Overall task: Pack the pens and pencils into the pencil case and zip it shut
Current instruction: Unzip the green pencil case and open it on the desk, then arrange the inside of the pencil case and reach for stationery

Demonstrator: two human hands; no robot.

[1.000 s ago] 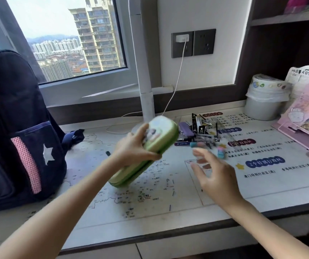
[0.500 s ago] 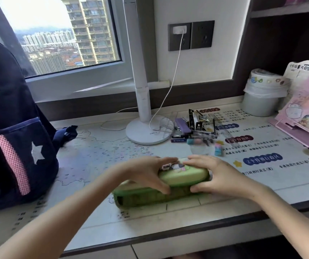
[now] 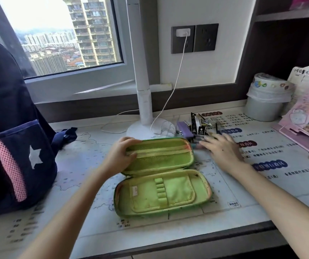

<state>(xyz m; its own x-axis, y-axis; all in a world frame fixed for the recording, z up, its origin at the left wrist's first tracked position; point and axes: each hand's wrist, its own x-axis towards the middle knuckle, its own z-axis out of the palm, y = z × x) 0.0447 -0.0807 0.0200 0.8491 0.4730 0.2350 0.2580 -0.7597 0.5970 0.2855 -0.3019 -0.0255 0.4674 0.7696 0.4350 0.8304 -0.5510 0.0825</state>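
left grip [image 3: 121,157] clamped on the left end of the pencil case [image 3: 161,189]: fingers curled over the rim of the far half, thumb pressed on its inner mesh. case lies unzipped and spread wide, mid-surface, nearer the front edge than the back. far half tilted up under the left grip, zip pocket and mesh showing. near half flat on the printed map mat [image 3: 86,165], inner face up, a row of elastic loops and a slip pocket in view. right grip [image 3: 222,152] just beside the case's far right corner, palm down, fingers straight and spread, holding nothing. its fingertips are at the near side of the pens and pencils [image 3: 200,128]; motion blur, so cannot tell if they touch. the pens and pencils sit in a loose heap outside the case, toward the back edge, right of the white lamp base [image 3: 146,130]; a purple piece and dark packets among them, single items too small to sort. white cable [image 3: 176,86] runs from the wall socket [image 3: 182,39] down to the lamp base. dark backpack [image 3: 9,137] with a white star stands at the left edge of the surface [image 3: 150,234]. white tub [image 3: 267,105] at the back right corner, pink stand [image 3: 307,126] along the right edge.
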